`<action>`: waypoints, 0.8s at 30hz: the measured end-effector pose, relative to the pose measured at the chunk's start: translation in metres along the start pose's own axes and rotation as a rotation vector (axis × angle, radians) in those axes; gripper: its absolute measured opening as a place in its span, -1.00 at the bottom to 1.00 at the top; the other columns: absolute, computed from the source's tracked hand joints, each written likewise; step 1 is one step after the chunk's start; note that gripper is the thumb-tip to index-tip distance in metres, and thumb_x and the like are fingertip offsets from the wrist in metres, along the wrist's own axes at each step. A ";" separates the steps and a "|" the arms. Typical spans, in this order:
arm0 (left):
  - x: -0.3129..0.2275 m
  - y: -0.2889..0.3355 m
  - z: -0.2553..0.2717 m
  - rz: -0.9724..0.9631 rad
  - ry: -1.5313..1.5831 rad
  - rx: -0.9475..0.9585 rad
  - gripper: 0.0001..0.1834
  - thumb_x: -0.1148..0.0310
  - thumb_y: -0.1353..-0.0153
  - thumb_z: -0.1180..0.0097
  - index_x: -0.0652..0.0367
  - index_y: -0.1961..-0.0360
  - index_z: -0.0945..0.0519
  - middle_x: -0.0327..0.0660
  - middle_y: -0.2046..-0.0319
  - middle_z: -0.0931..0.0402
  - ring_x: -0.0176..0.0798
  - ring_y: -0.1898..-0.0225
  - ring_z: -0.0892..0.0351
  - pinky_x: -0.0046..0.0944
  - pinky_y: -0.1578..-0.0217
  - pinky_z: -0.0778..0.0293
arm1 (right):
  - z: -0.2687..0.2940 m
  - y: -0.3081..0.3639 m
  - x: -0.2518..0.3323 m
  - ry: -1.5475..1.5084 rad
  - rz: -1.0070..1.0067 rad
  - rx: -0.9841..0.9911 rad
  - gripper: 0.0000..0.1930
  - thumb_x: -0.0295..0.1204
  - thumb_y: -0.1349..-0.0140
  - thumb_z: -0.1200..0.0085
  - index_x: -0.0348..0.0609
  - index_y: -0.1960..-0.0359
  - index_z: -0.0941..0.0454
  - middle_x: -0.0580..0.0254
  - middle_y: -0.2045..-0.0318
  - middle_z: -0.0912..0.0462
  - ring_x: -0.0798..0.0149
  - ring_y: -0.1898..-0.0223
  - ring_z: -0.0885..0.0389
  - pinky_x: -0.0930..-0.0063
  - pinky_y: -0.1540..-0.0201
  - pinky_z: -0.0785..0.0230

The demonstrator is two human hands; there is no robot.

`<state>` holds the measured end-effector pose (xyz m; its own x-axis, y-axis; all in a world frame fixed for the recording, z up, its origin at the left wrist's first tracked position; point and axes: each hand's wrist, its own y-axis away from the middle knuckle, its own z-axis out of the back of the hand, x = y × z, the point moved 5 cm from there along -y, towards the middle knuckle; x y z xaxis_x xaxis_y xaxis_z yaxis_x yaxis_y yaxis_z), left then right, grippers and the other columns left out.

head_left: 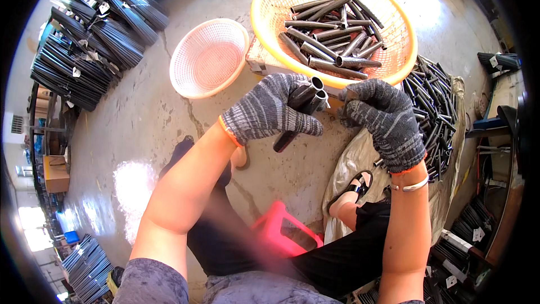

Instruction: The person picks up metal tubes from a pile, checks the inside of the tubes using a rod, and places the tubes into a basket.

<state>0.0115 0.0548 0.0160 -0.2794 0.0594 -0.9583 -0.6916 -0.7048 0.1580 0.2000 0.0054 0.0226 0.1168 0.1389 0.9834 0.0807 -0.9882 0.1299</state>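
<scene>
In a grey knitted glove with an orange cuff, my left hand [273, 110] is closed around a couple of short black metal tubes [301, 114], their open ends tilted up and to the right. Shiny ragged edges show at one tube's mouth. My right hand [385, 121], gloved alike, is just right of those ends, its fingers pinched on a small flat brownish piece that I cannot make out. Behind both hands, a large yellow plastic basket [259, 19] holds many similar tubes [337, 34].
A smaller pink basket [208, 59] stands left of the yellow one. On the right, a heap of black tubes [433, 112] lies on sacking [360, 163]. Bundles of long rods [84, 50] stand at the far left. A pink stool [281, 233] is beneath me; shelving [506, 191] lines the right.
</scene>
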 end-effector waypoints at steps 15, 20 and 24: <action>-0.004 -0.002 -0.008 -0.089 -0.240 -0.085 -0.59 0.37 0.24 -0.52 0.21 0.32 -0.62 -0.33 0.52 -0.44 -0.40 0.43 -0.40 -0.34 0.34 -0.40 | -0.012 -0.003 -0.001 0.296 0.175 -0.038 -0.83 -0.56 -0.03 -0.24 -0.31 0.30 -0.64 0.21 0.41 -0.69 0.45 0.37 -0.58 0.54 0.23 -0.47; -0.003 -0.003 -0.010 -0.106 -0.220 -0.071 -0.59 0.36 0.24 -0.52 0.20 0.32 -0.61 -0.32 0.48 -0.43 -0.39 0.40 -0.41 -0.33 0.31 -0.40 | -0.013 0.000 0.001 0.343 0.201 -0.049 -0.84 -0.54 -0.02 -0.24 -0.29 0.33 -0.63 0.25 0.47 -0.67 0.47 0.45 -0.55 0.56 0.31 -0.45; -0.004 -0.003 -0.012 -0.107 -0.246 -0.052 -0.60 0.35 0.21 -0.50 0.20 0.31 -0.62 -0.31 0.46 -0.44 -0.35 0.37 -0.43 -0.31 0.27 -0.40 | -0.014 0.000 0.001 0.420 0.277 -0.075 -0.89 -0.53 -0.02 -0.23 -0.27 0.40 -0.60 0.25 0.53 -0.63 0.47 0.50 -0.52 0.54 0.39 -0.41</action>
<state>0.0223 0.0480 0.0163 -0.3643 0.3005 -0.8815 -0.6926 -0.7202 0.0407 0.1866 0.0043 0.0256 -0.2857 -0.1519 0.9462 0.0302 -0.9883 -0.1495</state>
